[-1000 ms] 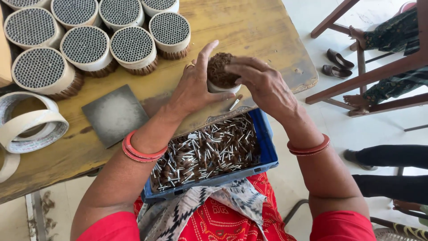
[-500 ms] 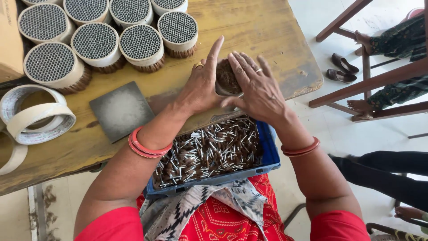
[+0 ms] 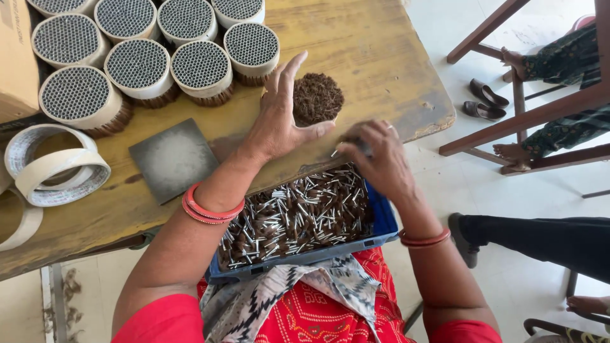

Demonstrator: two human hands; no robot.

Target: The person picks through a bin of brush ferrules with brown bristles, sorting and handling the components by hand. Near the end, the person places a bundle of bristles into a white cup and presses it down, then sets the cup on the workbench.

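My left hand (image 3: 276,121) cups the side of a round bundle of brown sticks (image 3: 316,97) standing upright on the wooden table (image 3: 368,57). My right hand (image 3: 375,155) hovers over the far edge of a blue tray (image 3: 384,225) on my lap, fingers pinched on a few thin sticks; the hand is blurred. The tray holds many loose silver-and-brown sticks (image 3: 298,216).
Several finished round bundles wrapped in white tape (image 3: 140,63) stand at the table's far left. A grey square plate (image 3: 173,159) lies near me, tape rolls (image 3: 54,168) at the left, a cardboard box (image 3: 16,57) beyond. Another person's legs and wooden furniture (image 3: 527,114) are at right.
My right hand left the top of the brown bundle and dropped to the tray. The left hand stays against the bundle, whose top now shows.
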